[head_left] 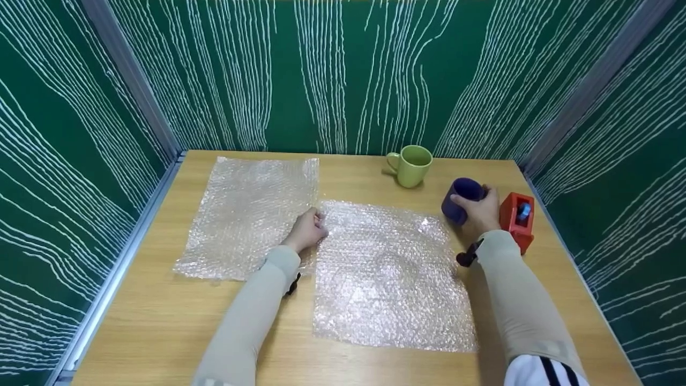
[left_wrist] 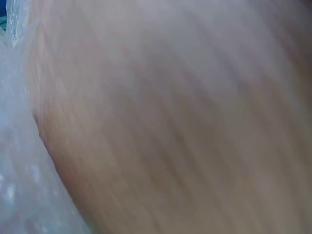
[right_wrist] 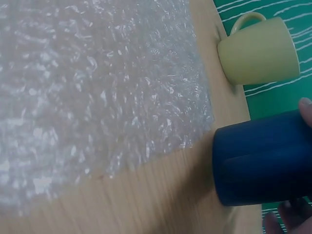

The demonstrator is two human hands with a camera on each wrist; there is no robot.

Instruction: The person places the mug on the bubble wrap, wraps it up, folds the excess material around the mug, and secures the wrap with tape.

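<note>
My right hand [head_left: 478, 213] grips a dark purple mug [head_left: 461, 199] [right_wrist: 263, 161], tilted just above the table beside the right edge of a bubble wrap sheet [head_left: 388, 273] [right_wrist: 92, 83]. My left hand [head_left: 308, 229] rests with curled fingers at that sheet's upper left corner, where it meets a second bubble wrap sheet [head_left: 249, 214]. The left wrist view is blurred and shows only skin and a bit of bubble wrap [left_wrist: 19, 185].
A light green mug [head_left: 412, 165] [right_wrist: 258, 51] stands upright at the back of the wooden table [head_left: 161, 321]. A red tape dispenser [head_left: 518, 219] sits right of my right hand. Green patterned walls close in the table on three sides.
</note>
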